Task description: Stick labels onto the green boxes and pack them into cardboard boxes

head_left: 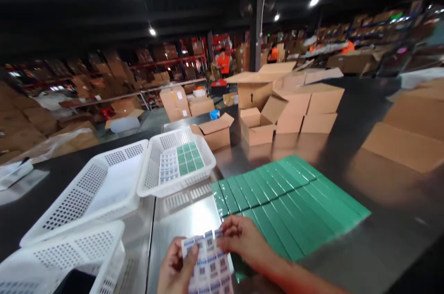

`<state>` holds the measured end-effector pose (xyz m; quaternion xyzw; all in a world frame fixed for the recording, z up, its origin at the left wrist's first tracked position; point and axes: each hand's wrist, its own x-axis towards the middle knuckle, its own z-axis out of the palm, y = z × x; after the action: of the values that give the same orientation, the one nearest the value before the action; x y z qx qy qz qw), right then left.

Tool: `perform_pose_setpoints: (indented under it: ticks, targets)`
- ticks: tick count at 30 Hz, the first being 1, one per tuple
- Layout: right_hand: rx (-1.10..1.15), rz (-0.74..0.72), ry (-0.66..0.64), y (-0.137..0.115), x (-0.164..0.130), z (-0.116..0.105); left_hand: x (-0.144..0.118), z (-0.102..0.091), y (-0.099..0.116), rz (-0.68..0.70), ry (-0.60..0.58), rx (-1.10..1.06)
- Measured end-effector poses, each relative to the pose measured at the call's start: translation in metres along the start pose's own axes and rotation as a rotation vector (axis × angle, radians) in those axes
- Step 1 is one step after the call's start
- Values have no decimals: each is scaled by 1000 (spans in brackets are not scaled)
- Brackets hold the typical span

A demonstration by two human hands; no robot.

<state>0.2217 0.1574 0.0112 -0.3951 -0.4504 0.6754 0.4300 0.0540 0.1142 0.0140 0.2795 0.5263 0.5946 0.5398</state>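
I hold a label sheet [210, 264] low in front of me with both hands. My left hand [176, 268] grips its left edge, thumb on top of the printed face and the other fingers curled under it. My right hand [243, 238] comes in from the right and pinches the sheet's top right corner between thumb and fingertips, so both hands are closed on the same sheet. The sheet carries rows of small square codes with blue headings.

Just beyond my right hand, and running off to its right, lie green boxes [287, 201], flat, long and narrow, packed side by side in one wide layer on the steel table [180, 220]. The nearest ones almost touch my right knuckles.

Ahead of my left hand sits a white basket [175, 164], tilted, with its near end resting on the rim of a second basket [86, 192] to its left. Inside the first are another label sheet and a few green boxes. A third basket [65, 257] lies just left of my left hand, at the table's near edge.

Farther out, past the green boxes, small cartons [256, 127] stand open on the table, with larger ones stacked behind them and flat cardboard [405, 141] far right. Well beyond, people in orange tops [224, 63] stand among shelves of cartons; they are too blurred to tell more.
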Motion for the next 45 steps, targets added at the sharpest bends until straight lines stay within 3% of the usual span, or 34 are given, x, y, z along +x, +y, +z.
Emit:
perform_pose_setpoints:
  ticks: [4, 6, 8, 10, 13, 18, 23, 31, 41, 43, 45]
  targets:
    - [-254, -274, 44, -22, -21, -4, -2, -12, 14, -2, 19, 25]
    - [-365, -414, 145, -39, -24, -17, 1, -15, 18, 0, 67, -11]
    - [-394, -459, 259, -53, -20, -36, 4, -17, 22, 7, 116, -47]
    - [-373, -410, 307, -62, -14, -54, 4, -17, 25, 23, 137, -64]
    - [-360, -211, 217, -64, -5, -67, 3, -16, 28, 38, 125, -64]
    - [-301, 199, -40, -48, 5, -53, 5, -15, 28, 33, 110, -59]
    - [-336, 378, 38, -38, 13, -38, 8, -17, 26, 11, 98, -64]
    - [-476, 372, 108, -33, 15, -32, 8, -17, 24, -9, 81, -57]
    - [-1017, 242, 140, -35, 17, -29, 8, -14, 18, -12, 31, -39]
    - [-1021, 181, 132, -34, 13, -29, 7, -12, 17, -21, 16, -38]
    - [-881, 71, 136, -33, 9, -25, 6, -10, 16, -36, -20, -41]
